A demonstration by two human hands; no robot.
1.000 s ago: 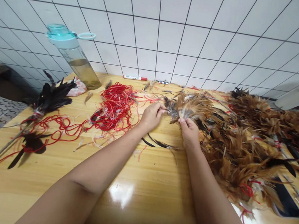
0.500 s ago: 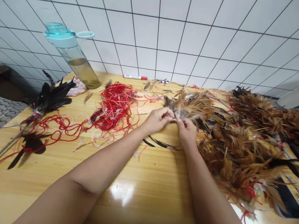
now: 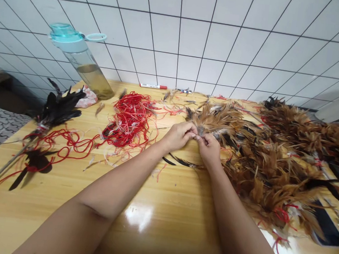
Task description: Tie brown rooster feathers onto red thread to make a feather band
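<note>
My left hand (image 3: 181,136) and my right hand (image 3: 209,148) meet over the middle of the table, fingertips pinched close together. Between them is the quill end of a brown feather bunch (image 3: 215,117), whose plumes fan out away from me and to the right. Exactly which strands each hand grips is too small to make out. A few thin black feathers (image 3: 181,161) lie on the wood just below my hands. To the left of my left hand sits a tangled heap of red cord (image 3: 130,119).
Large brown feather bunches (image 3: 267,173) cover the right side, with a phone (image 3: 328,226) beside them. At left stand a water bottle (image 3: 85,63) and a stick with black feathers (image 3: 58,107). A red marker (image 3: 153,86) lies by the tiled wall (image 3: 194,36).
My right hand has shifted slightly left, closer to my left hand, and its fingers have moved at the quill end. The left hand has barely moved.
</note>
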